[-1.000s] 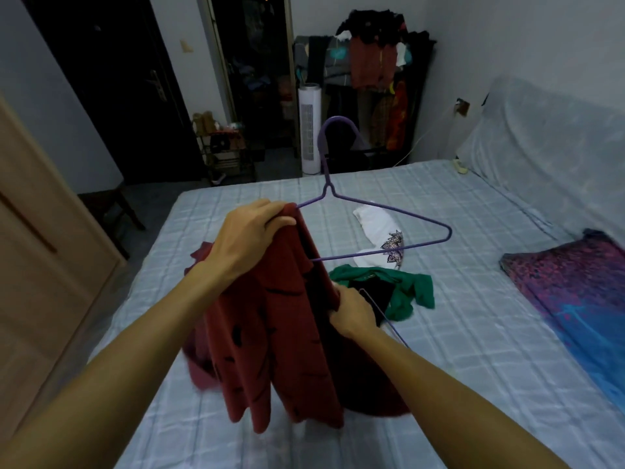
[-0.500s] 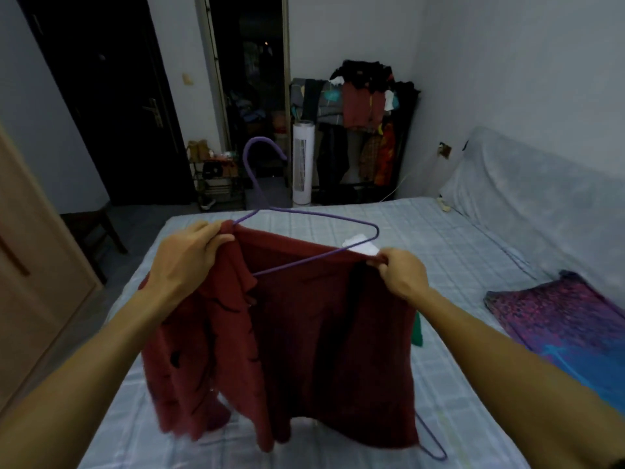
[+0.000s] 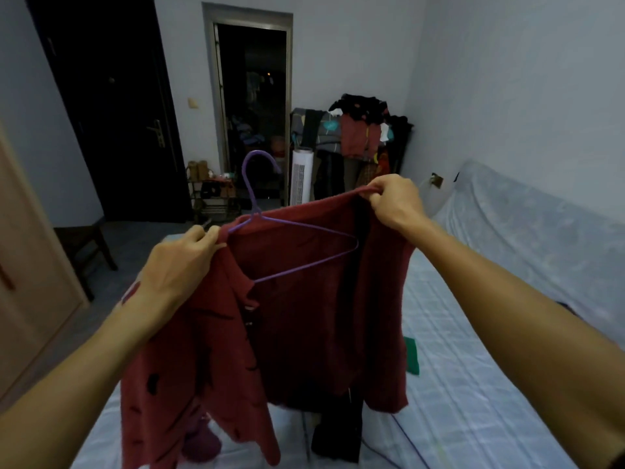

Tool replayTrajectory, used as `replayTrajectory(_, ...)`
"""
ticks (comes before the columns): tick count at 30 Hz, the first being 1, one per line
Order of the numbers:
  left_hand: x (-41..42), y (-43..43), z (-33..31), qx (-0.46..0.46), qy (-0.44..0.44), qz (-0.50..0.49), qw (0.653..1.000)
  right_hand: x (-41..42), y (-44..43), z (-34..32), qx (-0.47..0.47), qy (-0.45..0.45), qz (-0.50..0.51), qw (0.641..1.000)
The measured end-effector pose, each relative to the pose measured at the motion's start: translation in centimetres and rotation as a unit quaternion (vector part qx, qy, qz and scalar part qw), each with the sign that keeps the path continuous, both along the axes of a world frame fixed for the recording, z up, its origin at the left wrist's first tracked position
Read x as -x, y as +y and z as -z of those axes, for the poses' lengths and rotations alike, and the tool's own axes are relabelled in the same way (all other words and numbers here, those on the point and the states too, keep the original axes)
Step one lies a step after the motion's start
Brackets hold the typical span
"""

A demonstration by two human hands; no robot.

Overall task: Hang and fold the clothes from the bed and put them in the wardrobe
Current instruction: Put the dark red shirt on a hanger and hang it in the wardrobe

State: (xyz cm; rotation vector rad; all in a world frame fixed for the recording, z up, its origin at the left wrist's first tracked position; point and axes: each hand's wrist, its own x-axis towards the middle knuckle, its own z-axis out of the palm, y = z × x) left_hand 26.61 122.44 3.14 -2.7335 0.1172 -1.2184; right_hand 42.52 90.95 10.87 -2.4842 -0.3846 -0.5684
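A dark red cardigan (image 3: 304,319) with black marks hangs spread in front of me above the bed (image 3: 449,394). My left hand (image 3: 182,262) pinches its left shoulder together with the end of a purple wire hanger (image 3: 294,228). The hanger's hook stands upright and its right arm lies inside the garment. My right hand (image 3: 392,201) grips the cardigan's right shoulder, held higher than the left. A dark garment (image 3: 338,434) hangs below the cardigan's hem. A corner of a green cloth (image 3: 412,355) shows on the bed behind the cardigan.
A wooden wardrobe door (image 3: 30,265) stands at the left. A dark stool (image 3: 86,245) is beside it. A loaded clothes rack (image 3: 358,143) and a white tower fan (image 3: 300,177) stand past the bed's foot. A covered headboard (image 3: 527,238) runs along the right wall.
Both hands have lifted the cardigan higher and spread it wider. My right hand has risen above the left, and the view has tilted up so less of the bed shows.
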Motion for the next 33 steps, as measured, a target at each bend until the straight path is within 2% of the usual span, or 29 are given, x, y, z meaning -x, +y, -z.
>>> replayTrajectory(6, -2.1, -4.6, -0.7, 0.060, 0.026, 0.032, 0.997, 3.7, 4.5, -1.6, -0.061, -0.035, -0.013, 0.997)
replayTrajectory(8, -3.0, -4.4, -1.5, 0.108, 0.002, 0.030, 0.994, 5.5, 5.9, -0.6, -0.030, -0.058, -0.059, 0.996)
replayTrajectory(9, -3.2, -4.0, -2.0, 0.125, -0.024, 0.030, 0.991, 6.3, 6.3, 0.2, 0.006, -0.042, -0.109, 0.993)
replayTrajectory(11, -3.3, -3.4, -2.8, 0.129, -0.074, 0.045, 0.988, 7.5, 6.0, 1.4, 0.063, 0.064, -0.204, 0.975)
replayTrajectory(12, -3.1, -3.3, -3.1, 0.123, -0.091, 0.060, 0.986, 7.8, 5.5, 1.6, 0.038, 0.139, -0.244, 0.959)
replayTrajectory(13, -3.0, -3.3, -3.2, 0.119, -0.104, 0.076, 0.985, 7.7, 5.0, 1.6, -0.008, 0.170, -0.269, 0.948)
replayTrajectory(14, -2.9, -3.2, -3.2, 0.118, -0.115, 0.090, 0.982, 7.4, 4.5, 1.4, -0.058, 0.137, -0.275, 0.950)
replayTrajectory(16, -2.7, -3.2, -2.9, 0.125, -0.134, 0.109, 0.977, 6.3, 3.5, 0.9, -0.109, -0.056, -0.200, 0.972)
replayTrajectory(17, -2.5, -3.2, -2.8, 0.131, -0.143, 0.114, 0.974, 5.7, 2.8, 0.7, -0.104, -0.121, -0.153, 0.975)
replayTrajectory(18, -2.3, -3.2, -2.8, 0.138, -0.154, 0.118, 0.971, 5.3, 2.1, 0.5, -0.073, -0.144, -0.125, 0.979)
replayTrajectory(21, -1.7, -3.4, -3.3, 0.150, -0.185, 0.133, 0.962, 4.6, 1.1, 0.0, 0.081, -0.095, -0.120, 0.985)
replayTrajectory(24, -1.9, -3.5, -4.7, 0.165, -0.149, 0.156, 0.963, 4.9, 1.4, -0.2, 0.058, -0.150, -0.103, 0.982)
replayTrajectory(26, -2.0, -3.4, -5.6, 0.234, -0.123, 0.164, 0.950, 5.1, 1.4, -0.1, 0.063, -0.198, -0.065, 0.976)
replayTrajectory(27, -1.9, -3.2, -6.1, 0.294, -0.127, 0.170, 0.932, 5.1, 1.3, 0.0, 0.071, -0.206, -0.056, 0.974)
replayTrajectory(29, -1.5, -3.5, -7.0, 0.400, -0.154, 0.169, 0.887, 5.0, 0.8, 0.1, 0.087, -0.174, -0.053, 0.979)
replayTrajectory(30, -1.4, -4.0, -7.4, 0.424, -0.161, 0.169, 0.875, 5.0, 0.6, 0.2, 0.093, -0.146, -0.058, 0.983)
replayTrajectory(33, -1.4, -6.4, -8.1, 0.430, -0.111, 0.213, 0.870, 5.0, 0.3, 1.1, 0.073, -0.143, -0.060, 0.985)
